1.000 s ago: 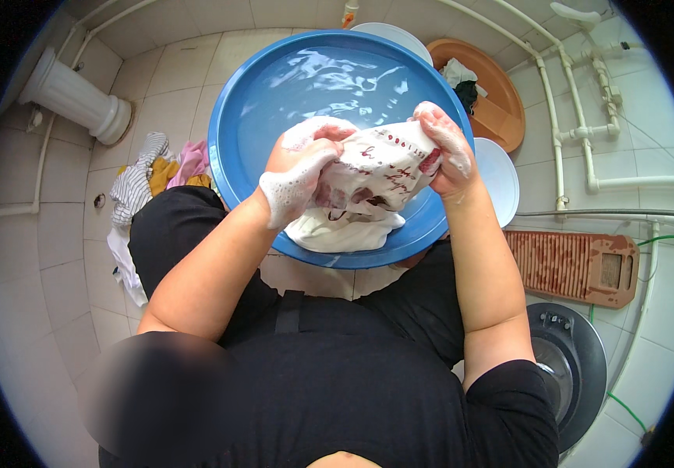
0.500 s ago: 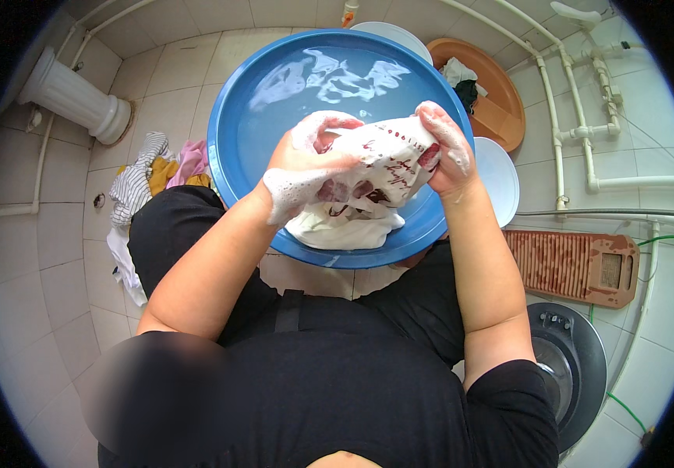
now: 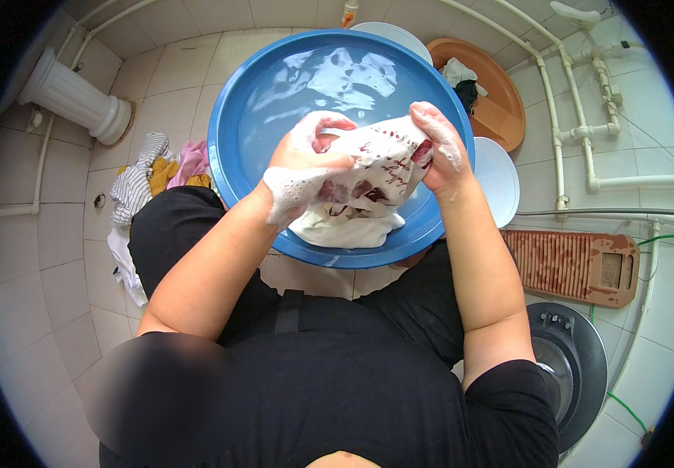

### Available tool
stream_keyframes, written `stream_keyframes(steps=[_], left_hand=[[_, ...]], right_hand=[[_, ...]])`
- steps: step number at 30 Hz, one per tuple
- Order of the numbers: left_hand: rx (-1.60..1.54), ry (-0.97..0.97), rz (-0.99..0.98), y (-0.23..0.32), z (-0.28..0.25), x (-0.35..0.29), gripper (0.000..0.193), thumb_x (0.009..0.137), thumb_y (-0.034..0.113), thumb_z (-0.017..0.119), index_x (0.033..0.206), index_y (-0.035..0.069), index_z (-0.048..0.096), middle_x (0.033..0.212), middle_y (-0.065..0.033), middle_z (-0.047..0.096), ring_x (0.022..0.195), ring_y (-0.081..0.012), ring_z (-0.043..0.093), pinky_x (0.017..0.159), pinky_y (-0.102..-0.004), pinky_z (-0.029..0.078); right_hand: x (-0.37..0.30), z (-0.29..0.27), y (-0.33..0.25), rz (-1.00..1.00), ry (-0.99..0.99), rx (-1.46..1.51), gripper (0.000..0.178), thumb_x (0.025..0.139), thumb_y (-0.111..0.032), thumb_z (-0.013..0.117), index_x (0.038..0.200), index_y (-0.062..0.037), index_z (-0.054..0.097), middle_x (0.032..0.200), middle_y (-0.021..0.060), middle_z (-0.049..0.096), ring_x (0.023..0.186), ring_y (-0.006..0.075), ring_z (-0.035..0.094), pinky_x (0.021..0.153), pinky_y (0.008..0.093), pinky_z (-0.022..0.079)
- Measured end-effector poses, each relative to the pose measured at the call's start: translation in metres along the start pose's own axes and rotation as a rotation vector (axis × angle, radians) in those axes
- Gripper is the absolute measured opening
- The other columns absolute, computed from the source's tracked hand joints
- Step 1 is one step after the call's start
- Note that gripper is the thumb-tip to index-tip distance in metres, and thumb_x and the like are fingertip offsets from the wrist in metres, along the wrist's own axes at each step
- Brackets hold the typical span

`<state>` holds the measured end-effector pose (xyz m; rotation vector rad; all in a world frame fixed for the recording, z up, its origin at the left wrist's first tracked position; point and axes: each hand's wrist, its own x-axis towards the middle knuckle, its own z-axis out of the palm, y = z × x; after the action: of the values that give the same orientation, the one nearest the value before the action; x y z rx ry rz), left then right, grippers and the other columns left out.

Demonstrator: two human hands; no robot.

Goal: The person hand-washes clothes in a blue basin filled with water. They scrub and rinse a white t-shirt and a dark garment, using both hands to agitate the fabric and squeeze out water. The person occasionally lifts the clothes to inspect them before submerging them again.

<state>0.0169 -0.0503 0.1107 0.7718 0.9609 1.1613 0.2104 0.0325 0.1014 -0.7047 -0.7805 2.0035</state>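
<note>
A wet white garment (image 3: 383, 164) with dark red print and lettering is stretched between my two hands over a large blue basin (image 3: 222, 156). Foam coats my left hand (image 3: 306, 160), whose fingers close on the cloth's left part, with the thumb laid along it. On the other side, my right hand (image 3: 442, 144), also soapy, grips the cloth's upper right edge. The lower part of the garment hangs bunched at the basin's near side. Water with bright reflections fills the basin. My fingertips behind the cloth are hidden.
Piled clothes (image 3: 161, 171) lie on the floor to the left. At right are an orange tub (image 3: 508, 101) holding cloth, a white lid-like disc (image 3: 497, 183), a brown washboard (image 3: 578, 265) and a dark round appliance (image 3: 574, 366). White pipes (image 3: 551, 101) run along the wall.
My right hand has shifted slightly left, with the garment's right end. The left hand has hardly moved. The reflections on the water have changed shape.
</note>
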Motion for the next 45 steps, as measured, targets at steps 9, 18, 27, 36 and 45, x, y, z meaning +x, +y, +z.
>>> stream_keyframes(steps=[9,18,27,36,45], left_hand=[[0.051,0.232,-0.093,-0.038,-0.008,0.023,0.031,0.087,0.032,0.055,0.099,0.004,0.050,0.085,-0.0049,0.056,0.074,-0.0137,0.056,0.069,-0.0274,0.047],[-0.982,0.042,-0.161,-0.075,-0.035,0.047,0.033,0.094,0.036,0.036,0.097,0.006,0.049,0.089,-0.0082,0.054,0.078,-0.0219,0.055,0.075,-0.0358,0.048],[-0.608,0.291,-0.324,-0.032,0.032,0.014,0.026,0.092,0.033,0.042,0.091,0.010,0.055,0.085,-0.0045,0.058,0.077,-0.0147,0.056,0.067,-0.0267,0.048],[-0.526,0.365,-0.406,-0.049,0.023,0.022,0.021,0.089,0.028,0.049,0.097,0.010,0.052,0.091,-0.0081,0.056,0.083,-0.0202,0.056,0.071,-0.0378,0.049],[-0.490,0.250,-0.470,-0.065,0.019,0.026,0.027,0.092,0.031,0.042,0.094,0.007,0.055,0.094,-0.0091,0.060,0.078,-0.0182,0.059,0.068,-0.0338,0.052]], right_hand=[[0.010,-0.003,0.012,-0.112,0.243,-0.204,0.018,0.088,-0.023,0.054,0.089,-0.0047,0.056,0.080,0.0052,0.060,0.071,0.0145,0.059,0.065,0.0277,0.049],[-0.027,0.068,0.065,-0.865,-0.174,-1.132,0.021,0.067,-0.015,0.074,0.073,-0.0030,0.059,0.093,0.0075,0.058,0.080,0.0212,0.056,0.075,0.0325,0.044],[-0.004,0.040,0.077,-0.593,0.343,-1.246,0.024,0.077,-0.024,0.058,0.060,-0.0070,0.054,0.056,0.0124,0.053,0.053,0.0307,0.055,0.050,0.0375,0.044],[0.001,0.028,0.078,-0.505,0.264,-1.202,0.016,0.074,-0.019,0.054,0.063,-0.0073,0.055,0.062,0.0143,0.056,0.055,0.0322,0.054,0.052,0.0385,0.045],[0.001,0.021,0.079,-0.553,0.259,-1.172,0.016,0.075,-0.012,0.056,0.062,-0.0037,0.050,0.060,0.0147,0.052,0.054,0.0301,0.052,0.053,0.0351,0.044]])
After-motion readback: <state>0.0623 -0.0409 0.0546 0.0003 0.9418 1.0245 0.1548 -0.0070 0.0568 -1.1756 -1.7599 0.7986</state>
